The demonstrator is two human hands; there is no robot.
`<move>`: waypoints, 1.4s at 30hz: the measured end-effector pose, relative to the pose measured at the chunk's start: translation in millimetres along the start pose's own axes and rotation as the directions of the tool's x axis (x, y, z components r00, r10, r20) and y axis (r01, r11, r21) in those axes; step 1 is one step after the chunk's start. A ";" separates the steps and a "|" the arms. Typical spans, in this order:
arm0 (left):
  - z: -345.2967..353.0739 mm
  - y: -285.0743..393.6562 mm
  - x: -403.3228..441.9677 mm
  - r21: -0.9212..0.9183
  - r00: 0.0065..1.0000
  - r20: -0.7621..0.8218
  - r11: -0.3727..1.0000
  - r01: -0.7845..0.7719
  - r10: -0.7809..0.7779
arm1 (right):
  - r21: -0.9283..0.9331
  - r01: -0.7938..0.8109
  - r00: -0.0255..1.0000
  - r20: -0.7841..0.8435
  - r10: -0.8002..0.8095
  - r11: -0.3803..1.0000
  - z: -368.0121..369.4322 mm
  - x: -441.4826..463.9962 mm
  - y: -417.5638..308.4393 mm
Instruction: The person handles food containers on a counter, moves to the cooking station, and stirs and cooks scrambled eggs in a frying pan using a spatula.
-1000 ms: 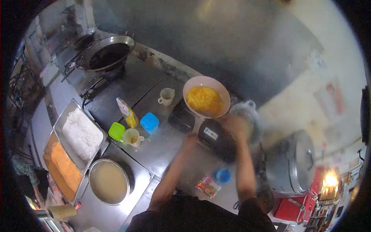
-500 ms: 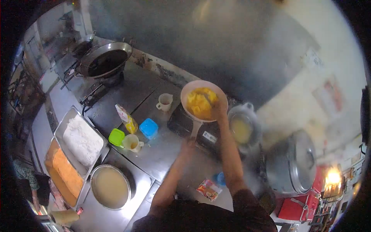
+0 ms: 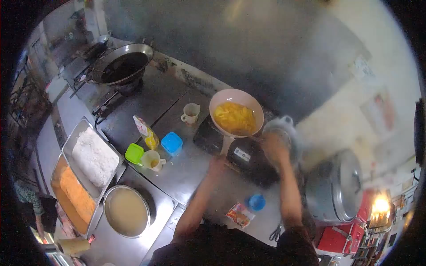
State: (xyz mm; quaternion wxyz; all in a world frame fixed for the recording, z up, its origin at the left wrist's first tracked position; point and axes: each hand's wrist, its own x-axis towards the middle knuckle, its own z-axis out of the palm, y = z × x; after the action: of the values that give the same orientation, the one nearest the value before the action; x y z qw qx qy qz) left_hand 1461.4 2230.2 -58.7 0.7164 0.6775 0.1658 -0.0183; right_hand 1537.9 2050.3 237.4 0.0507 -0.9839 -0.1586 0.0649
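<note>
My left hand [image 3: 217, 164] is wrapped around the handle of a pale pink frying pan [image 3: 216, 99] on a black stove [image 3: 254, 166]. Yellow pieces [image 3: 234, 116] lie in liquid inside the pan. To the right of it, my right hand [image 3: 275, 150] is over a grey pot [image 3: 290, 133] and hides much of its inside. The fingers look closed, but motion blur and the hand itself hide what they hold.
Left of the pan are a measuring jug [image 3: 191, 114], a blue-lidded tub [image 3: 171, 142] and a green-lidded tub [image 3: 134, 153]. Trays of white powder [image 3: 92, 156] and orange crumbs [image 3: 76, 195] stand farther left. A large steel pot [image 3: 326, 193] is at right.
My right hand has moved right, from the yellow pieces in the pan to over the grey pot. The pieces now lie flatter in the liquid. My left hand keeps the pan handle.
</note>
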 end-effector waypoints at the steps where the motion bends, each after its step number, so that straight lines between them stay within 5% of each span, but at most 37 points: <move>1: -1.6 1.4 0.5 0.131 1.000 -0.006 0.991 -0.018 0.019 | -0.004 0.010 1.000 0.000 -0.010 1.000 4.4 -4.3 -18.3; 3: -0.7 5.7 2.4 0.096 0.993 -0.005 0.989 -0.114 0.115 | -0.009 -0.079 0.992 -0.095 0.078 0.997 10.9 -8.8 -38.0; 7: 5.0 -4.0 -3.4 0.056 0.968 0.003 0.966 -0.251 0.251 | 0.177 -0.009 0.976 -0.211 0.047 0.984 102.6 70.9 8.6; 10: 8.2 -1.9 -1.1 0.061 0.901 -0.218 0.926 -0.372 0.376 | 0.188 0.016 0.961 -0.274 0.037 0.982 110.6 123.5 49.5; 11: 2.0 31.5 -15.6 -0.123 0.984 -0.142 0.985 -0.124 0.106 | 0.243 -0.008 0.957 -0.281 0.078 0.970 94.9 125.3 49.9; 13: -1.2 37.5 -25.6 -0.287 0.985 -0.017 0.945 0.158 -0.170 | 0.294 -0.032 0.956 -0.271 0.115 0.955 93.9 134.6 61.0; 16: -1.8 17.1 -19.1 -0.047 0.981 -0.010 0.979 -0.196 0.196 | 0.243 0.012 0.937 -0.341 0.074 0.970 128.2 153.4 66.9; 17: 2.2 32.1 -24.5 -0.155 0.995 -0.069 0.984 -0.088 0.078 | 0.216 0.188 0.812 -0.583 -0.028 0.958 139.8 138.2 45.7; 19: 2.7 40.4 -25.4 -0.261 0.993 -0.107 0.965 0.012 -0.041 | 0.145 0.342 0.612 -0.784 -0.103 0.929 152.8 110.6 15.5; 22: -5.7 22.2 -12.0 -0.082 0.999 -0.026 0.996 -0.036 0.034 | 0.249 0.472 0.640 -0.757 -0.134 0.846 129.4 73.6 -0.6; 23: -5.8 7.3 -2.2 0.066 0.995 0.013 0.993 -0.099 0.099 | 0.312 0.244 0.871 -0.486 -0.066 0.918 97.8 58.8 -3.4; 24: -7.4 0.4 2.0 0.140 0.991 0.038 0.982 -0.130 0.126 | 0.294 0.001 0.987 -0.155 0.046 0.956 75.6 46.1 -4.3; 28: -3.9 -20.6 17.9 0.490 0.985 0.135 0.857 -0.161 0.108 | 0.150 -0.074 0.994 -0.071 0.086 0.986 50.1 31.1 9.7; 31: 12.3 -42.1 17.4 0.337 0.928 -0.208 0.913 -0.229 0.309 | 0.178 0.024 0.994 -0.113 -0.004 0.984 97.2 39.0 -0.6; 35: -4.8 64.9 -31.0 0.170 0.993 -0.085 0.981 0.096 -0.082 | 0.160 0.083 0.965 -0.260 -0.039 0.984 143.7 106.3 31.9; 37: -13.5 62.8 -30.5 0.140 0.985 -0.049 0.975 0.171 -0.165 | 0.248 0.118 0.963 -0.266 -0.050 0.961 113.3 122.9 63.3; 38: -16.8 30.9 -18.7 0.600 0.956 -0.021 0.768 -0.223 0.294 | 0.202 0.101 0.958 -0.282 -0.040 0.974 67.5 99.2 54.3; 40: -10.4 -29.4 16.4 0.872 0.754 0.199 0.237 -0.428 0.627 | 0.071 0.034 0.941 -0.339 -0.008 0.997 4.6 54.5 32.8; 41: 1.8 -57.8 34.7 0.611 0.848 0.046 0.657 -0.442 0.528 | -0.010 -0.020 0.925 -0.380 0.015 1.000 -10.5 34.7 21.8; 42: 5.8 -56.6 36.9 0.199 0.930 -0.038 0.915 -0.351 0.365 | -0.078 0.004 0.959 -0.281 -0.026 0.997 -2.1 38.5 30.0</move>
State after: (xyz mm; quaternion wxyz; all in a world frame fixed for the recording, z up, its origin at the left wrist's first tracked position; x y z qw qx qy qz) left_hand 1483.3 2227.2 -122.8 0.6335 0.7614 0.0630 0.1224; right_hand 1583.6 2034.1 231.6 0.0357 -0.9831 -0.1595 -0.0822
